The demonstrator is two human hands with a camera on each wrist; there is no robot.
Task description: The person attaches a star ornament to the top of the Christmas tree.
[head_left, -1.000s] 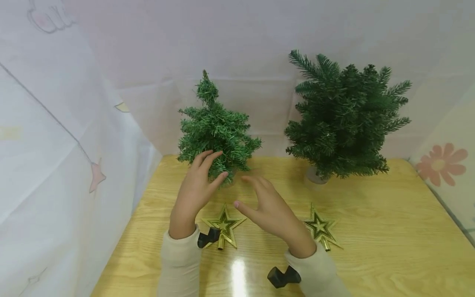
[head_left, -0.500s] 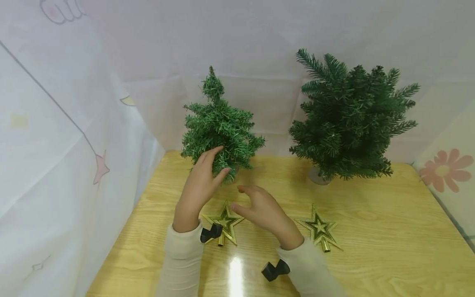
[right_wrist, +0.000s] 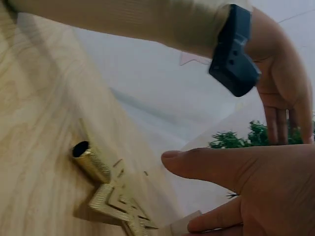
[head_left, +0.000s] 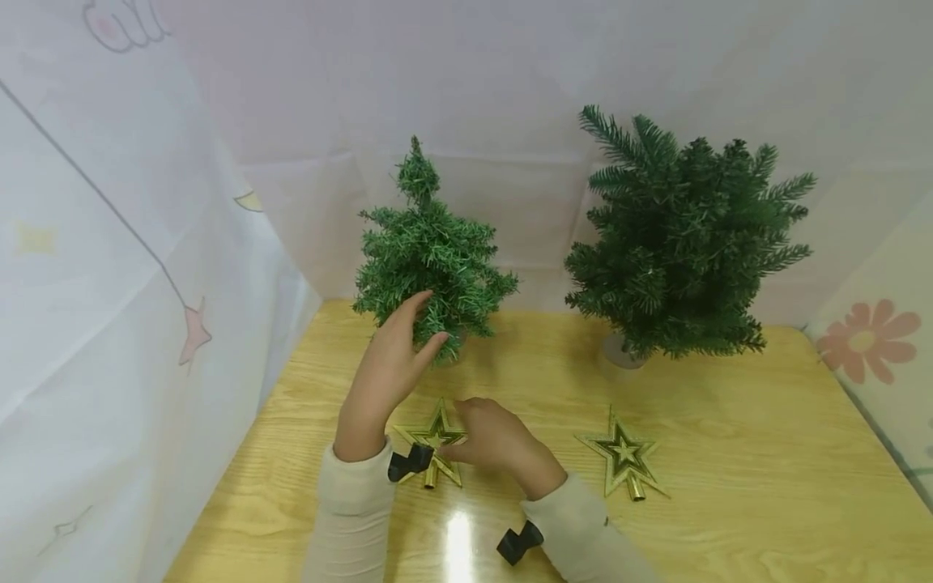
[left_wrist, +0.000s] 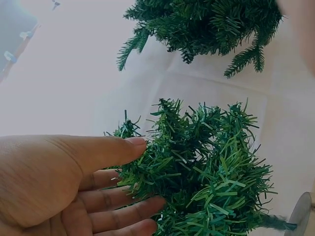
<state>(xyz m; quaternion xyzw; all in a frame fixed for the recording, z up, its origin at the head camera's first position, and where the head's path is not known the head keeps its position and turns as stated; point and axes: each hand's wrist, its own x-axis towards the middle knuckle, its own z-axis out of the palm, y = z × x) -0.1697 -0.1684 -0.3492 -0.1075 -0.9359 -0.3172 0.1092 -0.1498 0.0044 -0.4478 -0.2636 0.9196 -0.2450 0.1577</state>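
Observation:
A small artificial Christmas tree (head_left: pixel 455 251) stands at the back left of the table. My left hand (head_left: pixel 382 380) is at its lower front branches; in the left wrist view its extended fingers (left_wrist: pixel 118 219) and thumb lie along the needles, gripping nothing. A gold star tree topper (head_left: pixel 440 419) lies flat in front of that tree. Over its right side hovers my right hand (head_left: pixel 503 444), thumb and fingers apart and holding nothing. The right wrist view shows the topper's hollow stem (right_wrist: pixel 92 162) beyond the thumb. A second gold star topper (head_left: pixel 624 450) lies farther right.
A larger, darker artificial tree (head_left: pixel 678 251) on a pale round base (head_left: pixel 619 354) stands at the back right. The wooden table (head_left: pixel 758 453) meets patterned cloth (head_left: pixel 532 105) behind and on both sides. Black cameras sit on both wrists.
My right hand has come down from beside the small tree's base to the left star topper. The left hand stays at the branches, and the trees and toppers keep their places.

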